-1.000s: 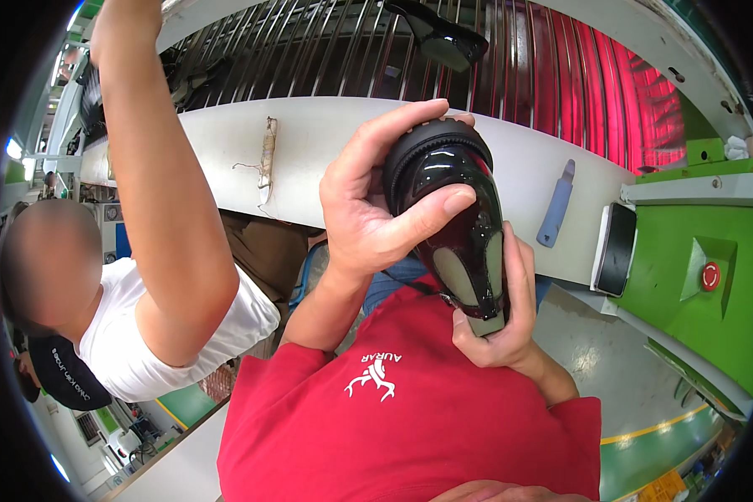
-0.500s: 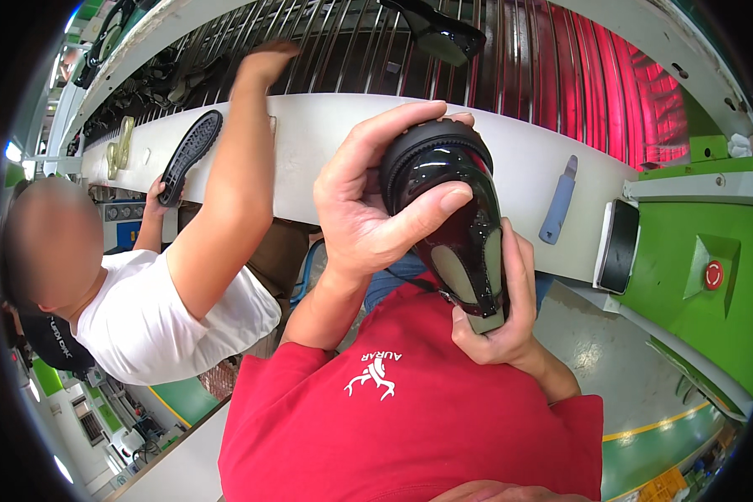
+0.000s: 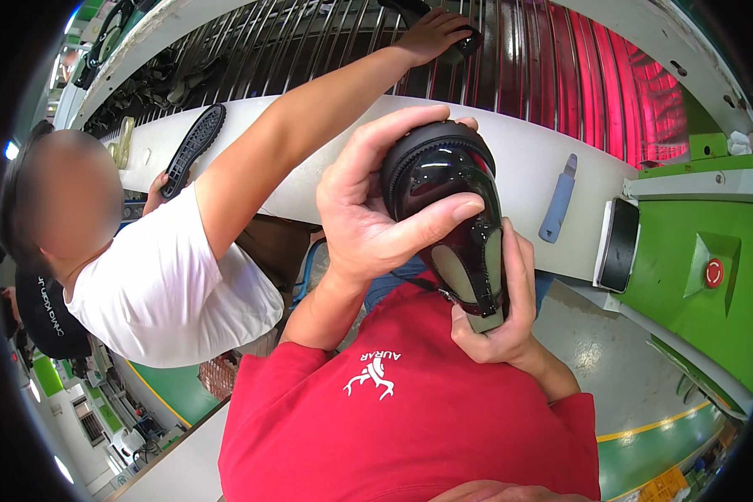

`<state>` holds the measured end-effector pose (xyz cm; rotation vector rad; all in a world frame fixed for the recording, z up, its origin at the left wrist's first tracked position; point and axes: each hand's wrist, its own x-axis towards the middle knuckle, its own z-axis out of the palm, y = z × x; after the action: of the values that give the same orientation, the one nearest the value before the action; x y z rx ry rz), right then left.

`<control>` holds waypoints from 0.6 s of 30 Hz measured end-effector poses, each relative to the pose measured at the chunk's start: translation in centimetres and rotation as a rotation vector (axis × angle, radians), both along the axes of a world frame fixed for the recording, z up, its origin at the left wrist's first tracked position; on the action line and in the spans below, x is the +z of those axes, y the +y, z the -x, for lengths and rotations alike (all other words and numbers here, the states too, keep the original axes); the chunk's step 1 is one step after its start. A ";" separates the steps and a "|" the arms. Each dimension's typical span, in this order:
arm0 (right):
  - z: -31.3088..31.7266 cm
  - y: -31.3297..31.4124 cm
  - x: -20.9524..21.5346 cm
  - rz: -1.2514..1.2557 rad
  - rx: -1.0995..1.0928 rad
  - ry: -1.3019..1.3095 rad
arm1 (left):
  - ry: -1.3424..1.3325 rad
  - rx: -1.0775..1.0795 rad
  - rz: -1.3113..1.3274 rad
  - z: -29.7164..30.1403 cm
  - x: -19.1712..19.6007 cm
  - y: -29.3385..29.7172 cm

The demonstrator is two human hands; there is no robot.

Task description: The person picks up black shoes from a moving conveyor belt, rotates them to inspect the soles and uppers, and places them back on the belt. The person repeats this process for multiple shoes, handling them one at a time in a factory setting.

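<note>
In front of my chest is a glossy black shoe [image 3: 435,177] with a strap, fitted over a grey-green shoe last [image 3: 460,274]. A thick ridged black sole [image 3: 391,159] shows round its toe. My left hand [image 3: 360,205] wraps the toe end, its thumb lying across the glossy upper and its fingers round the sole. Lower down, my right hand [image 3: 514,305] is closed round the heel end, by the bottom of the last. The underside of the sole is hidden from view.
On the white bench [image 3: 510,142] lie a blue-handled knife [image 3: 559,205] and a phone [image 3: 619,245]. Behind runs a roller conveyor [image 3: 343,50], red-lit at right. At left a co-worker [image 3: 176,293] holds a black sole [image 3: 194,146]. A green machine [image 3: 686,276] carries a red button [image 3: 714,274].
The co-worker's arm has swung right across the bench, and the hand is now on a black shoe on the conveyor. My hands and the shoe they hold have barely moved.
</note>
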<state>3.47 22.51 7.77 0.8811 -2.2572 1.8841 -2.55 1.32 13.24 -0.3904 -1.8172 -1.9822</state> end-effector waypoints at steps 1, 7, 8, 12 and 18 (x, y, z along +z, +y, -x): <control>0.0 0.0 0.0 0.001 -0.001 -0.002 | -0.002 0.010 0.004 -0.1 0.1 0.1; 0.0 0.0 0.0 -0.001 -0.014 0.026 | 0.044 0.050 0.066 -0.3 0.1 0.2; 0.0 0.0 0.1 0.006 -0.012 0.025 | 0.066 0.042 0.077 -0.2 0.0 0.1; 0.0 0.2 0.3 -0.007 -0.027 0.028 | 0.094 0.062 0.086 0.0 0.2 0.0; 0.7 0.8 0.4 0.122 -0.036 -0.068 | 0.024 -0.068 0.090 -0.8 1.4 -0.1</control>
<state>2.82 23.34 8.16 0.7655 -2.1519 2.0397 -1.72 1.20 14.67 -0.5081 -1.9060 -1.9365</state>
